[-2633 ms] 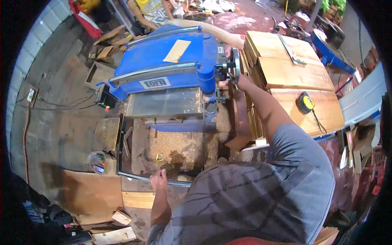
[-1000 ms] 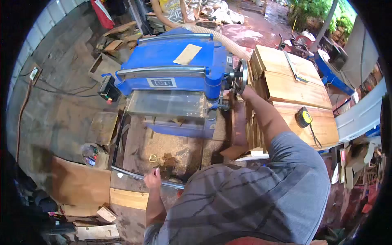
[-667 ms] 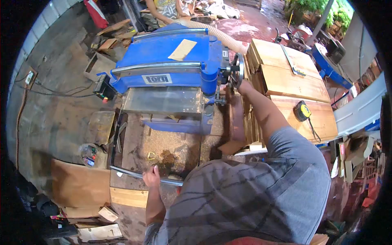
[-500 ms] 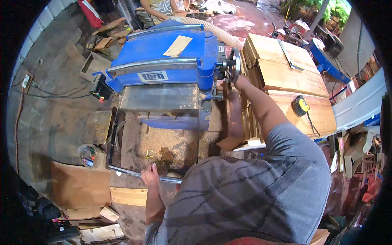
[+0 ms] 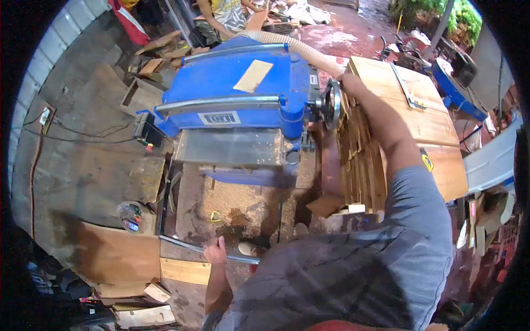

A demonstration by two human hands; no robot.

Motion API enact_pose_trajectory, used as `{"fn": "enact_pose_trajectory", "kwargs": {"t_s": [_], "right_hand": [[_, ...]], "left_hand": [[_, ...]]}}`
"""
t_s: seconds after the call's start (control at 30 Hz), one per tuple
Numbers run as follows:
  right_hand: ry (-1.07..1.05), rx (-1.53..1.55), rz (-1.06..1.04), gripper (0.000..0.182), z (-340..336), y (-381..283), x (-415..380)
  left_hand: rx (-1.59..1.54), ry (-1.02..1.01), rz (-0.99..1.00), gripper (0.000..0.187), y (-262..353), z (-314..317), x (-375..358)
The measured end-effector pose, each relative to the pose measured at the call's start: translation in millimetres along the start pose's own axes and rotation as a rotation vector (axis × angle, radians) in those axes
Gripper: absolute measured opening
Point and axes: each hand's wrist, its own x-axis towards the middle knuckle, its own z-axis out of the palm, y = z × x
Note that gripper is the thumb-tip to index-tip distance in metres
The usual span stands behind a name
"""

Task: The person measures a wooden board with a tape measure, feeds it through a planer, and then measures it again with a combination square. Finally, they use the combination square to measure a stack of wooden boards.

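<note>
In front of me stands a blue thickness planer (image 5: 182,88) with a white label on its front. My right hand (image 5: 353,87) is closed at the upper rim of the black handwheel (image 5: 335,107) on the planer's right side; part of its fingers is hidden. Lower down, my left hand (image 5: 215,252) is curled round the metal bar (image 5: 185,243) at the near end of the planer's frame, thumb pointing up. Wood shavings (image 5: 232,197) cover the floor inside that frame. A tan offcut (image 5: 253,76) lies on top of the planer.
To the right is a stack of wide boards (image 5: 406,110) carrying a square (image 5: 407,88) and a tape measure (image 5: 427,160), partly behind my arm. A ribbed hose (image 5: 301,47) runs behind the planer. Another person (image 5: 223,16) sits beyond. Cables (image 5: 91,138) cross the left floor.
My right hand has moved from the handwheel's lower edge up to its top. The left hand stays at the bar. The whole view has shifted slightly, and my arm now covers part of the tape measure.
</note>
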Motion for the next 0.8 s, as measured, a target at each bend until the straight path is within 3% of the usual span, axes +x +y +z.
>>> {"fn": "enact_pose_trajectory", "kwargs": {"t_s": [0.03,0.1,0.13,0.17,0.23,0.33,0.43,0.5,0.57,0.63,0.7,0.73,0.8], "right_hand": [[0.102,0.038,0.070,0.018,29,8,12],[0.083,0.079,0.143,0.027,98,35,29],[-0.078,0.020,0.099,0.034,113,37,26],[-0.125,0.133,0.395,0.037,131,35,16],[-0.199,0.232,0.244,0.034,144,39,7],[-0.333,0.099,0.201,0.029,117,31,15],[-0.349,-0.022,0.063,0.027,97,39,23],[-0.320,-0.067,0.081,0.025,73,46,25],[-0.252,-0.024,0.136,0.038,39,48,21],[-0.223,0.026,0.200,0.039,-4,18,15],[0.093,0.228,0.216,0.039,-25,-3,10],[0.201,0.283,0.121,0.041,-28,-15,7],[0.149,0.340,0.060,0.043,-42,-49,1]], "left_hand": [[0.033,-0.005,-0.001,0.037,2,1,0],[0.074,0.009,-0.003,0.036,5,-1,4],[0.057,-0.002,-0.015,0.036,7,-2,4],[0.044,-0.021,-0.026,0.035,6,-4,3],[0.069,-0.016,0.015,0.036,2,-6,3],[0.055,-0.102,-0.058,0.042,16,-14,4],[0.065,-0.029,-0.040,0.042,24,-20,5],[0.072,-0.033,-0.047,0.043,24,-21,5],[0.078,-0.040,-0.060,0.043,23,-19,5],[0.008,-0.077,-0.078,0.044,19,-17,6],[0.022,-0.076,-0.092,0.045,29,-25,7],[0.037,-0.083,-0.100,0.045,32,-28,6],[0.042,-0.086,-0.095,0.045,26,-23,6]]}}
